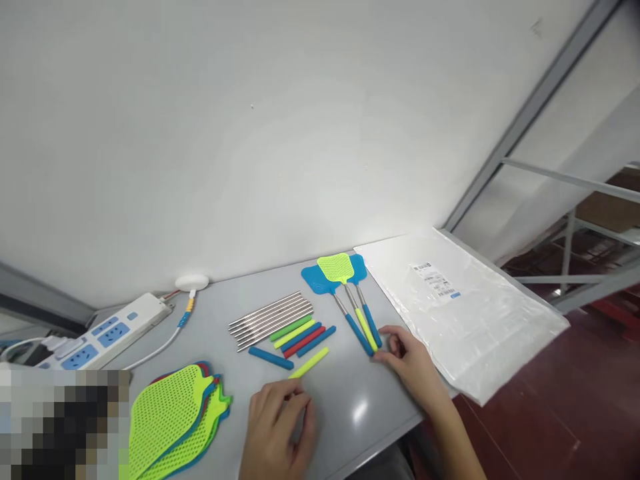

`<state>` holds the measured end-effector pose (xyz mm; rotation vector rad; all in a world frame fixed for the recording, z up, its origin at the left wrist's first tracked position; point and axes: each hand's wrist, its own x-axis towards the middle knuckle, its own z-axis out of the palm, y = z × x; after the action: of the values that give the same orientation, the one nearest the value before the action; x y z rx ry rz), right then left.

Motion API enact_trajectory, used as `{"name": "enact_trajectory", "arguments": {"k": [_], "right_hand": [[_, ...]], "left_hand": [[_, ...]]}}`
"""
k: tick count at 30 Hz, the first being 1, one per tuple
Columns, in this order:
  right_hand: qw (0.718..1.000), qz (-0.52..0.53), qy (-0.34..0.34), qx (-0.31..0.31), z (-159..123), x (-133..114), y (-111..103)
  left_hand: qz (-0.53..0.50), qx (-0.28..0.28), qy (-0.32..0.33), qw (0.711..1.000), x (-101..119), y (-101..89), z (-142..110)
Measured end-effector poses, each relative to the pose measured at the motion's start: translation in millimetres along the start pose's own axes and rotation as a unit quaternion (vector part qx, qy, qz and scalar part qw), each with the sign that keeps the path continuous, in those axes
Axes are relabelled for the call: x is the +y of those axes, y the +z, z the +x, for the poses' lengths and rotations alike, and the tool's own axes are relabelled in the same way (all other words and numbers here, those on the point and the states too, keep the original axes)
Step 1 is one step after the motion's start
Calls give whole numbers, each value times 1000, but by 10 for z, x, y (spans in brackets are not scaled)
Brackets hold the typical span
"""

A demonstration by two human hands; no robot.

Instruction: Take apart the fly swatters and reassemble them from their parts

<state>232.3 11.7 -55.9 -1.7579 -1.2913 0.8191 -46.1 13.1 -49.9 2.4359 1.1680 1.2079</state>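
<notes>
My right hand (410, 363) is beside the handle ends of three assembled fly swatters. Its thumb and index fingertip are apart, close against those ends; whether they press on them I cannot tell. A yellow-green fly swatter (336, 268) lies partly over two blue fly swatters (317, 279), their metal rods fanned out. My left hand (280, 427) rests low over the table, its fingers loosely bent and apart with nothing visible in them. Just beyond its knuckles lies a loose yellow handle tube (313, 361), its near end close to the fingers.
Several metal rods (270, 320) lie behind coloured handle tubes (305, 340) and a blue tube (271, 358). Mesh swatter heads (170, 413) are stacked at front left. A power strip (115, 330) and white cable (163, 352) lie left; a white plastic bag (450, 313) covers the right side.
</notes>
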Motion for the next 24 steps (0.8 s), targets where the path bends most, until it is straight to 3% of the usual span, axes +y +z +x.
{"name": "enact_trajectory", "arguments": {"k": [6, 11, 16, 24], "right_hand": [[999, -10, 9, -44, 242, 34, -157], [994, -111, -18, 15, 282, 99, -36], [989, -138, -34, 42, 219, 147, 62], [988, -134, -67, 47, 202, 159, 64]], "left_hand": [[70, 9, -44, 997, -8, 9, -6], [72, 24, -70, 995, 22, -22, -45], [38, 55, -84, 994, 18, -95, -102], [-28, -15, -94, 995, 56, -127, -113]]}}
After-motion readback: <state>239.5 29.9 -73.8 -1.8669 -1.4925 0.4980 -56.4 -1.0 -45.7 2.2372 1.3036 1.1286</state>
